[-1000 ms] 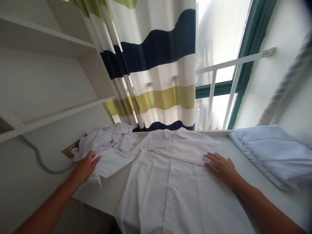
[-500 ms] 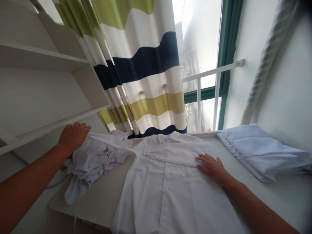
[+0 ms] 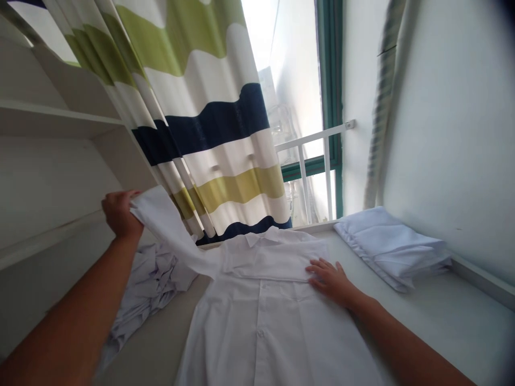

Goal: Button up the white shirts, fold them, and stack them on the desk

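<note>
A white button-up shirt point(image 3: 241, 327) lies front up on the white table, its collar toward the window. One sleeve is folded flat across its chest. My left hand point(image 3: 123, 212) is closed on the cuff end of the other sleeve point(image 3: 169, 228), which it holds raised and stretched out to the left. My right hand point(image 3: 328, 279) rests with fingers spread on the shirt, at the end of the folded sleeve. Behind my left forearm, a crumpled heap of white clothes point(image 3: 151, 281) is partly hidden.
Folded white garments point(image 3: 392, 244) are stacked on the table point(image 3: 450, 316) at the right. White shelving point(image 3: 60, 120) rises at the left. A striped curtain point(image 3: 225, 128) hangs behind, beside a window with a white railing point(image 3: 317, 138).
My left hand has lifted the sleeve higher, so it now slants up and shows its broad side. My right hand stays on the shirt. The view has turned somewhat to the right.
</note>
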`<state>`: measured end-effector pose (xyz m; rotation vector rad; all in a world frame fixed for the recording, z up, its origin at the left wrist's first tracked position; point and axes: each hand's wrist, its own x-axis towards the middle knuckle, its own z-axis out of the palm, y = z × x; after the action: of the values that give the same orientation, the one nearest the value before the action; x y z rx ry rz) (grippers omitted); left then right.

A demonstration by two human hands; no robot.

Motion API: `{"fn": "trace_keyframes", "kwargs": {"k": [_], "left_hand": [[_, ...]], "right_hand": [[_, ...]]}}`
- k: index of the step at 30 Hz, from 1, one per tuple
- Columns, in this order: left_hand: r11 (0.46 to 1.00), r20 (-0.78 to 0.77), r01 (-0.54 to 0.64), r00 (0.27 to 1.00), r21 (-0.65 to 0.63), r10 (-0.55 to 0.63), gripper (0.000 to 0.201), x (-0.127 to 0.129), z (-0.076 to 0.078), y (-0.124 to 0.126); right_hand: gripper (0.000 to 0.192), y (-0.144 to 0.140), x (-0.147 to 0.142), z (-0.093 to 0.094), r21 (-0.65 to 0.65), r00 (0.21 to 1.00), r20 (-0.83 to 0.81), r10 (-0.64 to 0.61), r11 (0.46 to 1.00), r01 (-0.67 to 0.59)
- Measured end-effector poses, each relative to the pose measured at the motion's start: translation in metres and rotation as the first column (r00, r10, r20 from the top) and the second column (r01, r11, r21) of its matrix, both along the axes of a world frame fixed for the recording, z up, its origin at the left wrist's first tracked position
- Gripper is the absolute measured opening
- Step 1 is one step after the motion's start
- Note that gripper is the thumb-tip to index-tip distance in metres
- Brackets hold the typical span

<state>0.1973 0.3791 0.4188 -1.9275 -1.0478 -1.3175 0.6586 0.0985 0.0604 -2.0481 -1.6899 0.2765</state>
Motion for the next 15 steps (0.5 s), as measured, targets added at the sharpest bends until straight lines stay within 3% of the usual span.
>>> {"fn": "trace_keyframes", "kwargs": {"k": [3,5,9,12,15], "left_hand": [[0.987,-0.117,0.093,0.99,0.129,-0.078,0.031,0.051,-0.009,-0.008],[0.964,-0.226,0.228,0.954,0.135,-0.194,0.031,0.088,-0.013,-0.016],[0.862,-0.513,0.507,0.734,-0.021,-0.445,0.028,0.171,-0.033,-0.038],[0.784,-0.628,0.602,0.554,-0.151,-0.546,0.028,0.235,-0.075,-0.061],[0.714,-0.698,0.631,0.362,-0.304,-0.618,0.033,0.287,-0.139,-0.087]], "right_hand": [[0.043,0.0,0.0,0.002,0.009,1.0,-0.013,0.009,1.0,-0.009],[0.043,0.0,0.0,0.003,0.012,1.0,-0.021,0.009,1.0,-0.009],[0.041,-0.001,-0.002,0.011,0.049,0.995,-0.096,-0.028,0.998,0.033],[0.04,-0.001,-0.003,0.018,0.147,0.972,-0.227,-0.058,0.985,0.093],[0.042,-0.001,-0.002,0.023,0.242,0.935,-0.351,-0.055,0.959,0.147]]}}
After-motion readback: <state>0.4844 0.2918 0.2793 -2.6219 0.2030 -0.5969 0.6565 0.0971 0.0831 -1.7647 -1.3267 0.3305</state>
